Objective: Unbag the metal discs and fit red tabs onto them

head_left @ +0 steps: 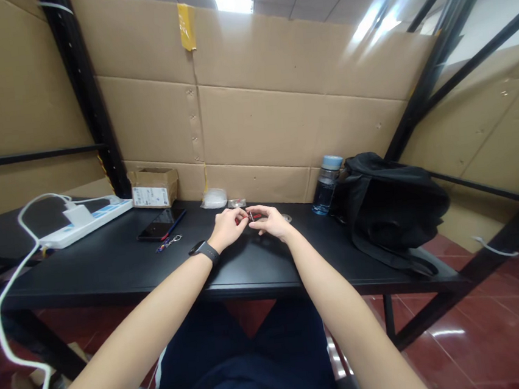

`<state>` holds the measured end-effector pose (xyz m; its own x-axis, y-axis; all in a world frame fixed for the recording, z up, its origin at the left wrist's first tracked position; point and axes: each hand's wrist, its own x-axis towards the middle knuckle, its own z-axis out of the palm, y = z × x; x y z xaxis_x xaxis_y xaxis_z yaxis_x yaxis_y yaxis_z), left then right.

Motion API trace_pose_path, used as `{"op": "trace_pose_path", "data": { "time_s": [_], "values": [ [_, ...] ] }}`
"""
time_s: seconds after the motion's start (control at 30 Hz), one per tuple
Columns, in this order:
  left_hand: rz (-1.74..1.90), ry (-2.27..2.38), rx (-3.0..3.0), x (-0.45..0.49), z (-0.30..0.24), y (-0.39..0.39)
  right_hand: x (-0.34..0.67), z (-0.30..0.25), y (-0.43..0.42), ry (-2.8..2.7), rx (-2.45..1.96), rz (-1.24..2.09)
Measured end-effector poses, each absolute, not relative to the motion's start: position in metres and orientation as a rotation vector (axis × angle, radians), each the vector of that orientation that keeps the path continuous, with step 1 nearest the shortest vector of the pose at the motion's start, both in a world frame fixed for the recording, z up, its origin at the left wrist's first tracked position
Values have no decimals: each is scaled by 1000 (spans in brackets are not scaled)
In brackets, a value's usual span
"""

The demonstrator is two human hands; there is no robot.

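My left hand (230, 228), with a dark watch on its wrist, is closed over the middle of the black table. Its fingertips pinch a small red and silvery item (256, 217), too small to name. My right hand (269, 222) meets it from the other side, thumb and fingers curled around the same item. Fingers hide most of it. Just beyond the hands lie a clear plastic packet (214, 198) and a small flat packet (236, 203). A pale ring-shaped thing (287, 218) shows partly behind my right hand.
To the left are a phone (161, 224), a keychain (169, 243), an opened cardboard box (154, 188) and a white power strip (88, 225) with cables. A water bottle (327, 187) and black backpack (388, 200) stand right. Cardboard panels (257, 121) wall the table's back.
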<state>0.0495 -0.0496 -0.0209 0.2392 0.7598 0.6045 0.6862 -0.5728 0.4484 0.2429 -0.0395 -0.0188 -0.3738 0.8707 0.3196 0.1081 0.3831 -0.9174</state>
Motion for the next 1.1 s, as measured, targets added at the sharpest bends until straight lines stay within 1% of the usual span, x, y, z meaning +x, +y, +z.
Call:
{"op": "trace_pose_path", "data": {
  "time_s": [0.23, 0.4, 0.67, 0.83, 1.1],
  "values": [
    [1299, 1431, 2227, 30, -15, -40, 251, -14, -37, -1746, -898, 962],
    [1188, 1510, 2210, 10, -19, -25, 255, -10, -37, -1741, -927, 929],
    [907, 1974, 2160, -23, -39, 7, 258, -12, -33, -1864, -998, 808],
    [907, 1987, 2178, -37, -47, 24, 258, -11, -35, -1899, -1010, 785],
    [762, 1998, 2318, -39, -52, 36, 260, -12, -33, -1914, -1030, 734]
  ]
}}
